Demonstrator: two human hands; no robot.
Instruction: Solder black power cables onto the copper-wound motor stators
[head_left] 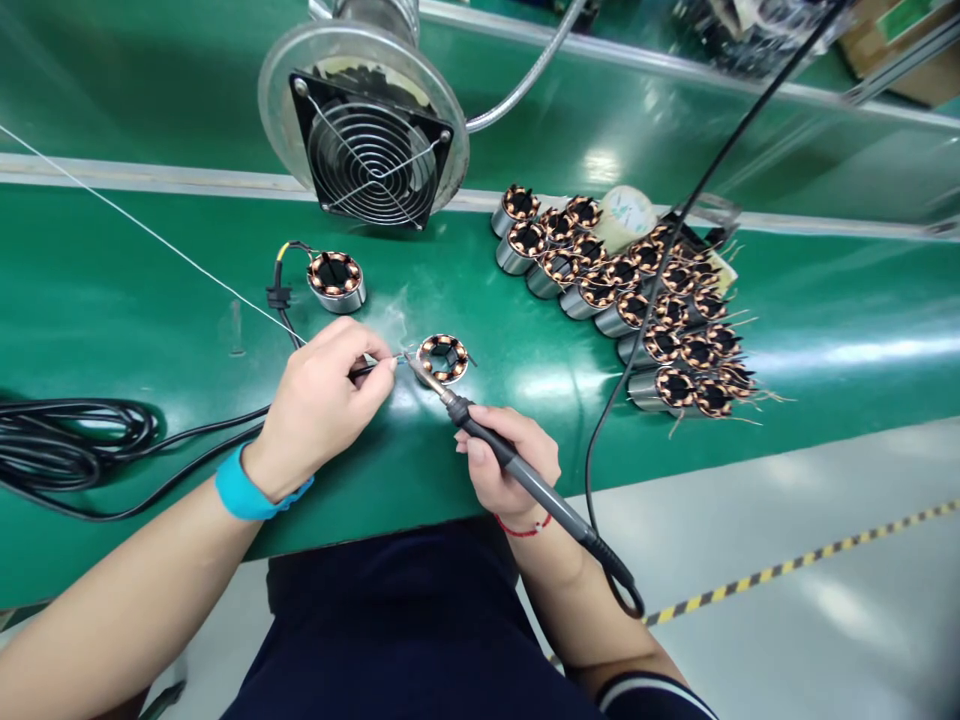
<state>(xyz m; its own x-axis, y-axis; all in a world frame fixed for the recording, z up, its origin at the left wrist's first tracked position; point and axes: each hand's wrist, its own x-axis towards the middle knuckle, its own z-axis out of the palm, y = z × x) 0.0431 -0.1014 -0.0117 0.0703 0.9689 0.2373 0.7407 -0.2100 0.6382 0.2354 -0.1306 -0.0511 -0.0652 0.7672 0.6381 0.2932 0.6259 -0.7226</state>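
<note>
My left hand, with a blue band at the wrist, pinches a black cable end and thin wires beside a copper-wound stator. In my right hand is a soldering iron, its tip touching or very near the wire ends at the stator's left edge. Faint smoke rises there. Another stator stands behind my left hand, next to a black cable end with a yellow part. What exactly my left fingertips hold is partly hidden.
A round-hooded fan stands at the back. Several stators are grouped at the right, near a tape roll. Coiled black cable lies left. The iron's cord crosses the right side.
</note>
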